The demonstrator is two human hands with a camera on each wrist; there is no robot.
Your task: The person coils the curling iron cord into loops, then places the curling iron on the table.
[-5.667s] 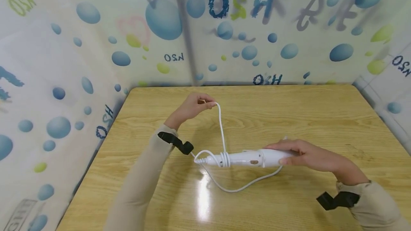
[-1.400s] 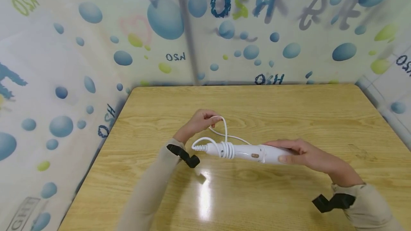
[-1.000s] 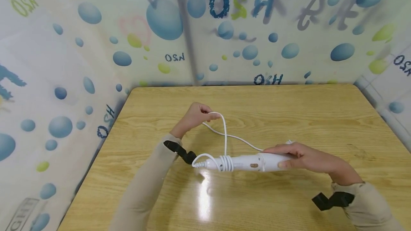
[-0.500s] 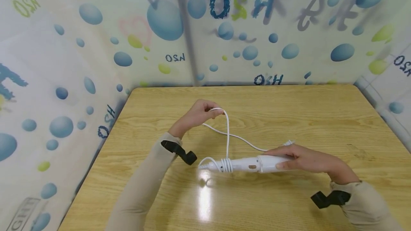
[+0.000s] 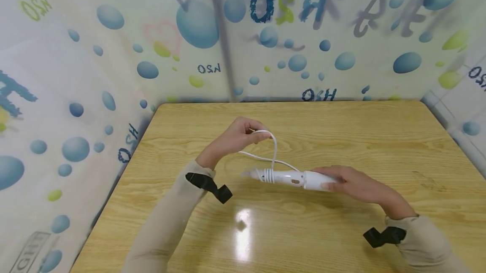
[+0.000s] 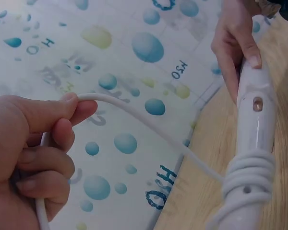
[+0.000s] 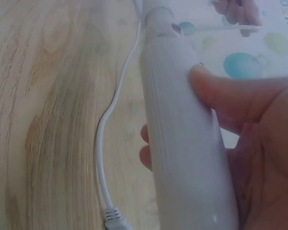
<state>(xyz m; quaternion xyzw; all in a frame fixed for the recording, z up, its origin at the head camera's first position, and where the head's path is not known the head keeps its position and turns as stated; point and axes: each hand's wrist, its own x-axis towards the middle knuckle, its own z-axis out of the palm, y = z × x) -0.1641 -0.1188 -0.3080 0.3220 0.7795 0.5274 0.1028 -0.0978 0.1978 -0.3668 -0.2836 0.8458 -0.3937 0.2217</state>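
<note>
My right hand (image 5: 355, 184) grips the thick end of a white wand-shaped electric appliance (image 5: 315, 180), thumb along its near side. The wand lies crosswise above the table, its thin cord end pointing left and blurred. Several turns of white cord (image 6: 249, 172) are wound round that thin part. From these turns the cord (image 5: 275, 150) rises to my left hand (image 5: 239, 136), which pinches it between thumb and forefinger. In the left wrist view the cord also passes behind the curled fingers (image 6: 45, 163) and hangs below. In the right wrist view the cord's plug (image 7: 116, 223) lies on the table.
The wooden table (image 5: 379, 138) reaches back to a wall sheet (image 5: 243, 53) printed with blue and green drops. Loose cord (image 5: 281, 162) runs behind the wand. A light reflection (image 5: 243, 239) shines on the near tabletop. Black straps sit on both wrists.
More cord is wound on the wand than at first, and its loose stretch has gone from in front to behind. In the last half second the wand has risen; the left hand has shifted slightly right.
</note>
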